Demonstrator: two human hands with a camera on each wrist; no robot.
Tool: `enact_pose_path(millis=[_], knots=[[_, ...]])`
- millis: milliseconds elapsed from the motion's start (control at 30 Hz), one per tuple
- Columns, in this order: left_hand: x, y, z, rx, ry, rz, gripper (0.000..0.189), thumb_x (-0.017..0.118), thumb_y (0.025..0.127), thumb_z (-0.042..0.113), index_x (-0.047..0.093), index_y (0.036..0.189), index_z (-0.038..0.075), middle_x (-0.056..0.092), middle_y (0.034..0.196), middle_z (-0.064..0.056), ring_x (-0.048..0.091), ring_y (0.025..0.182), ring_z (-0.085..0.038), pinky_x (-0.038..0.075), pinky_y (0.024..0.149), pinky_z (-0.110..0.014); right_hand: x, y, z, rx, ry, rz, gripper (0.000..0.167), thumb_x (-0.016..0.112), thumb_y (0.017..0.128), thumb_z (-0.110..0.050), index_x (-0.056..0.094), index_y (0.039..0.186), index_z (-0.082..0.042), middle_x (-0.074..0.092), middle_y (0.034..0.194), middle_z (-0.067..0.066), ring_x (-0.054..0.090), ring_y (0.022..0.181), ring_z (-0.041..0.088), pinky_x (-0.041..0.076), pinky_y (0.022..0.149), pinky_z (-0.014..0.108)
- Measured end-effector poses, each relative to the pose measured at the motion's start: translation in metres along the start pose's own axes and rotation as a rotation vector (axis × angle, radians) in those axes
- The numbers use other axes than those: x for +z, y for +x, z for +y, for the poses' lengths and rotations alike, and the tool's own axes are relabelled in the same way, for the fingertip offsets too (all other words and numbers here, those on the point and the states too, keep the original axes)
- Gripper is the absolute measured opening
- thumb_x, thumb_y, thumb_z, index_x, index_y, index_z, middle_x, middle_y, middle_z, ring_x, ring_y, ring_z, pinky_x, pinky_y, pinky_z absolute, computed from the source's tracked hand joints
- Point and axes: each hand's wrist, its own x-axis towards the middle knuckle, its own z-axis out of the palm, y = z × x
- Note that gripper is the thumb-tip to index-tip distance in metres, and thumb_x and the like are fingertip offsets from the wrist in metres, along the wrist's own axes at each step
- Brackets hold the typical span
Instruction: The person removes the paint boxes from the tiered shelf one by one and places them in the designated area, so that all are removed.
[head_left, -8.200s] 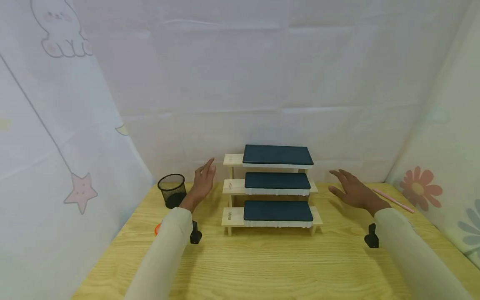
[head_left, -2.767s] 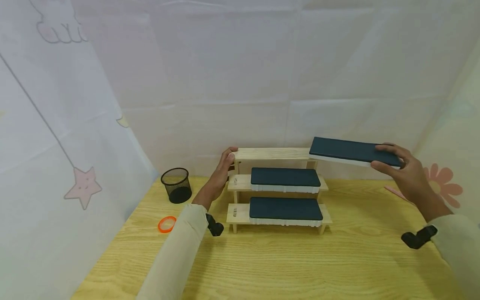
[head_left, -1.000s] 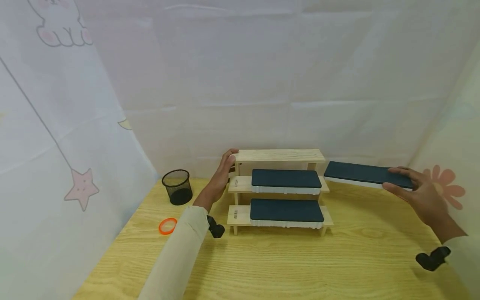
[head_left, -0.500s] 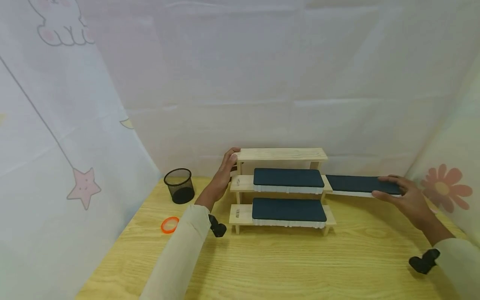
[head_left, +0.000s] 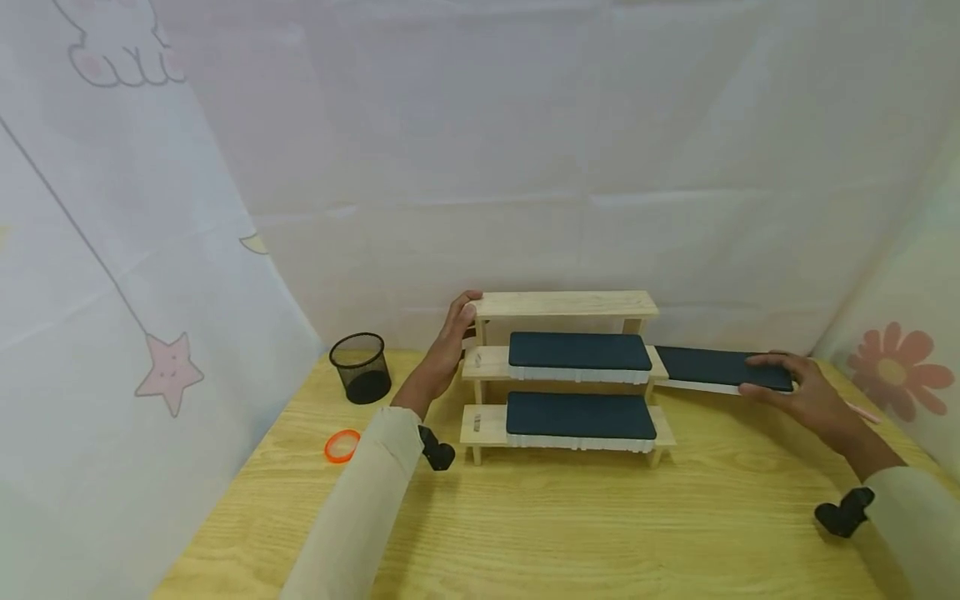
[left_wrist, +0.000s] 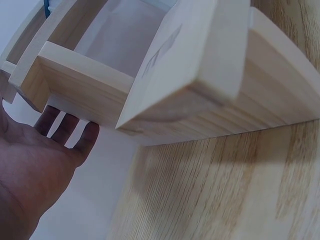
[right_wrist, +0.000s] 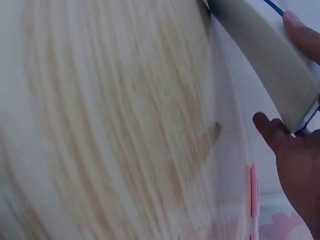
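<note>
A: Right hand status?

B: Holding. I have the right hand [head_left: 810, 402] gripping the outer end of a navy-topped white box [head_left: 708, 367], thumb on the near side, fingers over the far side.

A: Box location?

B: 3 o'clock of the wooden stand [head_left: 566, 302], lengthwise left to right. From my head feed its inner end sits right behind the stand's middle-tier edge; can't tell if they touch. Can't confirm its underside is down on the counter [head_left: 570, 525] either.

A: Left hand?

B: Left hand [head_left: 442, 354] is on the stand's top tier at 10 o'clock, gripping the end of the board. Left wrist view has its fingers curled in behind the wood.

A: What's on the stand?

B: Three tiers, stepped. Middle-tier box [head_left: 581, 350] and bottom-tier box [head_left: 581, 414] both lie flat, navy tops up, roughly lined up one below the other.

A: Rest of the counter?

B: Black mesh cup [head_left: 362, 368] upright at 9 o'clock of the stand, orange ring [head_left: 342, 447] between 8 and 9, close to the left sleeve [head_left: 360, 508]. Pink stick [head_left: 864, 412] out past the right hand at 3, partly hidden.
</note>
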Motion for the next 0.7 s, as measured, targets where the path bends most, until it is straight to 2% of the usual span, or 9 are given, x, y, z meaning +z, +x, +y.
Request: enact_pose_path(millis=[200, 267, 333, 500, 633, 700], knots=[[0.0, 0.003, -0.001, -0.001, -0.008, 0.002, 0.049, 0.027, 0.106, 0.059, 0.023, 0.152, 0.043, 0.017, 0.158, 0.003, 0.026, 0.14, -0.036, 0.021, 0.108, -0.065, -0.002, 0.001, 0.012, -0.011, -0.058, -0.034, 0.057, 0.073, 0.094, -0.02, 0.049, 0.144, -0.007, 0.027, 0.156, 0.025, 0.015, 0.143, 0.055, 0.02, 0.098, 0.078], [0.001, 0.002, -0.002, 0.003, -0.005, 0.001, 0.05, 0.028, 0.105, 0.062, 0.023, 0.151, 0.045, 0.018, 0.157, 0.004, 0.028, 0.139, -0.034, 0.022, 0.107, -0.065, -0.001, -0.002, 0.017, -0.012, -0.107, -0.049, 0.06, 0.075, 0.093, -0.022, 0.049, 0.144, -0.006, 0.028, 0.155, 0.029, 0.018, 0.14, 0.058, 0.022, 0.097, 0.078], [0.002, 0.001, -0.003, 0.004, -0.005, 0.003, 0.049, 0.029, 0.103, 0.064, 0.025, 0.15, 0.048, 0.02, 0.155, 0.007, 0.029, 0.138, -0.032, 0.023, 0.107, -0.064, 0.0, -0.005, 0.023, -0.021, -0.159, -0.063, 0.062, 0.077, 0.091, -0.023, 0.05, 0.143, -0.006, 0.027, 0.154, 0.033, 0.014, 0.14, 0.061, 0.021, 0.096, 0.08], [0.004, 0.002, -0.001, 0.015, 0.003, 0.021, 0.048, 0.03, 0.102, 0.066, 0.027, 0.147, 0.05, 0.02, 0.155, 0.01, 0.03, 0.138, -0.031, 0.021, 0.108, -0.065, 0.005, -0.006, 0.03, -0.077, -0.257, -0.063, 0.062, 0.08, 0.088, -0.027, 0.053, 0.14, -0.007, 0.037, 0.148, 0.033, 0.022, 0.136, 0.062, 0.025, 0.094, 0.076], [0.005, 0.001, 0.001, 0.015, 0.015, 0.046, 0.047, 0.029, 0.102, 0.067, 0.027, 0.147, 0.052, 0.019, 0.157, 0.01, 0.029, 0.139, -0.032, 0.02, 0.108, -0.066, 0.008, -0.001, 0.033, -0.109, -0.284, -0.065, 0.062, 0.08, 0.088, -0.029, 0.052, 0.138, -0.007, 0.042, 0.144, 0.03, 0.032, 0.132, 0.059, 0.027, 0.095, 0.073], [0.005, -0.001, 0.002, 0.0, 0.02, 0.046, 0.049, 0.029, 0.102, 0.067, 0.026, 0.149, 0.053, 0.017, 0.158, 0.01, 0.028, 0.141, -0.032, 0.019, 0.108, -0.068, 0.009, -0.002, 0.035, -0.098, -0.276, -0.075, 0.062, 0.079, 0.088, -0.029, 0.051, 0.139, -0.007, 0.04, 0.145, 0.032, 0.031, 0.132, 0.06, 0.026, 0.095, 0.073]])
